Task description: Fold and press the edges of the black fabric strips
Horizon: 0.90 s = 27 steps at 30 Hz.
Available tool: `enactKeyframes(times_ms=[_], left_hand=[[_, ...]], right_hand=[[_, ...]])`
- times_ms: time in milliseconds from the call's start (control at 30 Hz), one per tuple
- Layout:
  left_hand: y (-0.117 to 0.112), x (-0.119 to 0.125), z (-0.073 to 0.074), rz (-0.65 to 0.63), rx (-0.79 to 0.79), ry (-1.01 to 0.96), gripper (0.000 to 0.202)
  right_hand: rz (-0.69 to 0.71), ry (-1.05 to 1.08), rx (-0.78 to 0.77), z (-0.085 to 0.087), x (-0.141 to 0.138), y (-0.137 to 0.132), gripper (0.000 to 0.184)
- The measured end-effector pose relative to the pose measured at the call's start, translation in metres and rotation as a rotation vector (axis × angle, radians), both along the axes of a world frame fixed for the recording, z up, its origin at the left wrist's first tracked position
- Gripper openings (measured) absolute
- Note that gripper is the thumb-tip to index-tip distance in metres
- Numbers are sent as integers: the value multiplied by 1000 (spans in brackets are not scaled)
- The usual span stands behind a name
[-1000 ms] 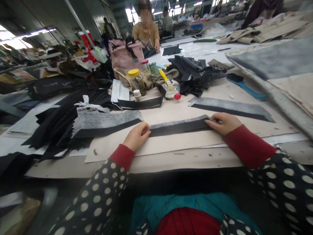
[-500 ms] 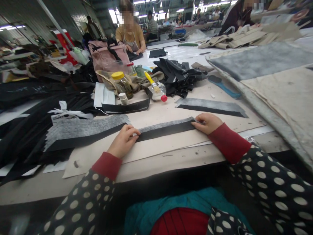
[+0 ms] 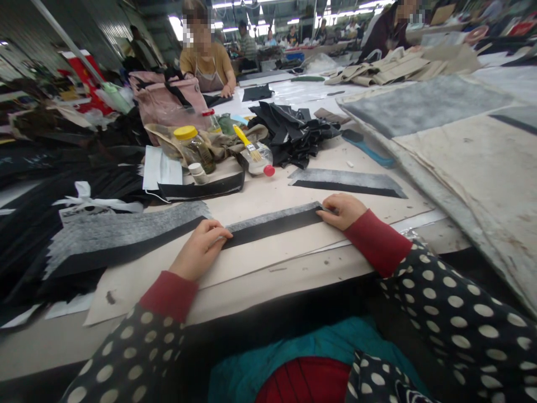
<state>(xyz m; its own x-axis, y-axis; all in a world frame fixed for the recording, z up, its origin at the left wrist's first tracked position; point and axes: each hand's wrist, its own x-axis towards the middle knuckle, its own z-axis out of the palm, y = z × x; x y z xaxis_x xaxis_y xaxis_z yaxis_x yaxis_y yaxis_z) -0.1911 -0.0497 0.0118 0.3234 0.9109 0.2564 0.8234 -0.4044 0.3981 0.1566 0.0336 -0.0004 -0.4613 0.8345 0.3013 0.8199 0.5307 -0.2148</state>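
Note:
A long grey-and-black fabric strip (image 3: 274,221) lies flat on a beige paper sheet (image 3: 268,254) in front of me. My left hand (image 3: 200,249) has its fingers curled onto the strip's left end and presses it down. At the right end my right hand (image 3: 342,210) grips the strip with bent fingers. Both sleeves are red-cuffed with white dots on black.
A stack of similar strips (image 3: 121,235) lies at the left, another strip (image 3: 346,182) beyond my right hand. A glue bottle with a yellow brush (image 3: 255,159), a jar (image 3: 193,145), black fabric scraps (image 3: 293,134) and a pink bag (image 3: 165,98) stand behind. Large felt sheets (image 3: 457,140) fill the right. A person works at the far end.
The view has swung right and down a little. Both hands keep their hold on the strip's ends; the left hand's fingers have slid slightly along the strip.

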Motion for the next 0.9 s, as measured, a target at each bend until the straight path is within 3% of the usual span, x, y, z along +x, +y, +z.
enactKeyframes(times_ms=[233,433,567,767,900], left_hand=[[0,-1,-1,-19,11,23,21],[0,2,4,-74,99,225,23],[-1,3,14,-162,82,374,27],[-6,-3,23,-247,10,488,38],[-3,-7,30,-266,-64,538,37]], right_hand=[[22,-16,17,-2,0,1,26],[-29,35,69,-4,2,-1,21],[-119,87,121,-3,6,-4,36],[207,-98,163,-2,4,-6,25],[212,-175,178,-2,2,-11,27]])
